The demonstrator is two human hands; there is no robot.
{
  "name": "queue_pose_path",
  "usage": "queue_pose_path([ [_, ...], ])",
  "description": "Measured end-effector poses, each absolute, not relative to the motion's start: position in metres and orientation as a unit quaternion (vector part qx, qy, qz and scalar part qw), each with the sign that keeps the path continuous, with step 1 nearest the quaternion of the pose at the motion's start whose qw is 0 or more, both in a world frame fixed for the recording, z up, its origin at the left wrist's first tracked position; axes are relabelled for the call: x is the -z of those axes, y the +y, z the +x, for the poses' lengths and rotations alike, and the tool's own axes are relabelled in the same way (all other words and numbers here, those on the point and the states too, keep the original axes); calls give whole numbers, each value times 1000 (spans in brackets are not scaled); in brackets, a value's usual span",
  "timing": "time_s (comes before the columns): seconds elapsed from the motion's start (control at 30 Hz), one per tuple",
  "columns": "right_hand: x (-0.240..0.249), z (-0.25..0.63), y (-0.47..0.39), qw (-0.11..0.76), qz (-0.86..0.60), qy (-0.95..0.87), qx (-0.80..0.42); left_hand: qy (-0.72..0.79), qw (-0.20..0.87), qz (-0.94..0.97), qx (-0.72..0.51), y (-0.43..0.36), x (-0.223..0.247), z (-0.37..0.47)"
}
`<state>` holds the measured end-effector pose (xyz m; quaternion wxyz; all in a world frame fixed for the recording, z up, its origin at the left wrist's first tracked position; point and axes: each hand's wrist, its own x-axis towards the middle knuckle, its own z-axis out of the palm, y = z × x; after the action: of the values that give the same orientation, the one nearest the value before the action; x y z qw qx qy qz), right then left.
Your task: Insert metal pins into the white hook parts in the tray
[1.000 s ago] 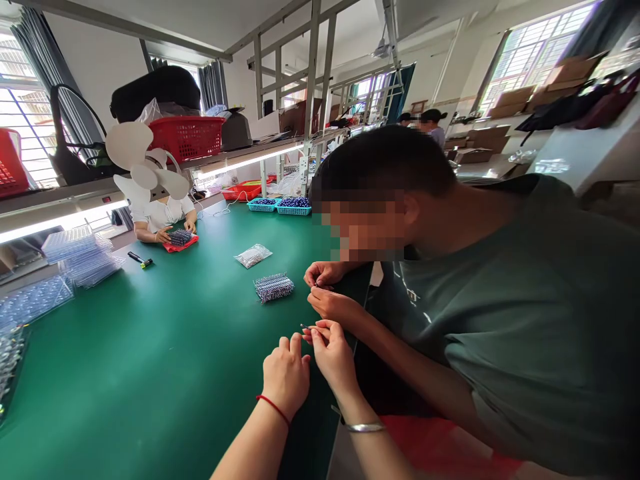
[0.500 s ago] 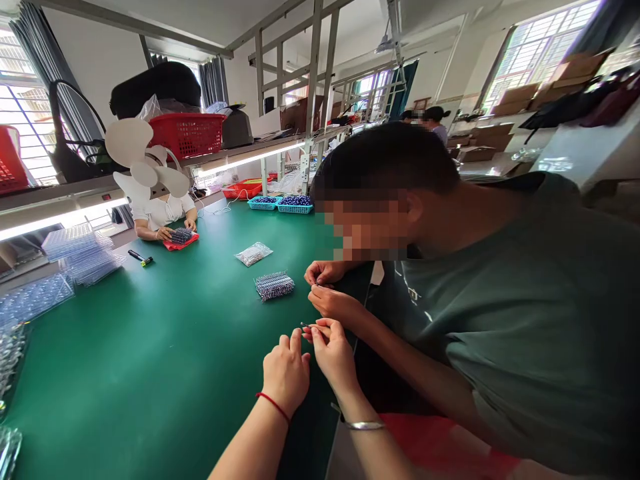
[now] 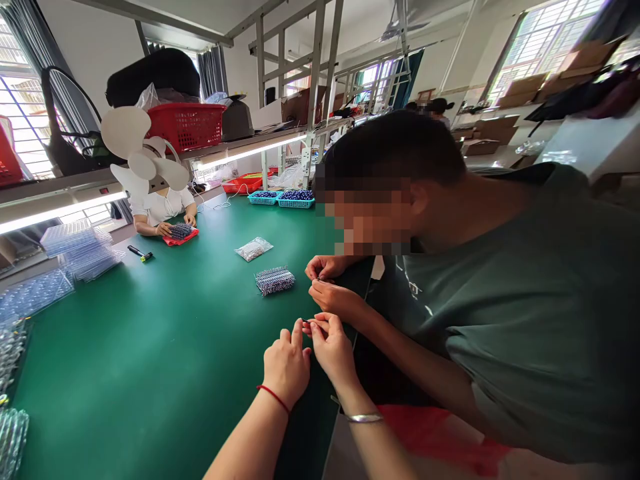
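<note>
Right hand (image 3: 330, 347) pinches what looks like a thin pin (image 3: 311, 323); left hand (image 3: 286, 363) curled, empty. Two blue baskets (image 3: 280, 197) on the table (image 3: 150, 347) hold dark beads.

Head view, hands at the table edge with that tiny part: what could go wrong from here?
1. The right hand pinches a thin small part at the green table edge; a slip could drop it off the table.
2. The co-worker's hands work very close, so a bump is possible.
3. The left hand hides part of the pinch, so the hold is hard to judge.
</note>
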<state>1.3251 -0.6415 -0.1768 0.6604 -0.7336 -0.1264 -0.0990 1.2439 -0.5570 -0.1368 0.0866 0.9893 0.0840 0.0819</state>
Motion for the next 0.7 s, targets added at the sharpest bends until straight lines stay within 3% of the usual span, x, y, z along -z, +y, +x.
queue_pose_path([
  [0.7,184,1327,-644,612,-770,-127,128,72,72,992,-73,-558,132,1242],
])
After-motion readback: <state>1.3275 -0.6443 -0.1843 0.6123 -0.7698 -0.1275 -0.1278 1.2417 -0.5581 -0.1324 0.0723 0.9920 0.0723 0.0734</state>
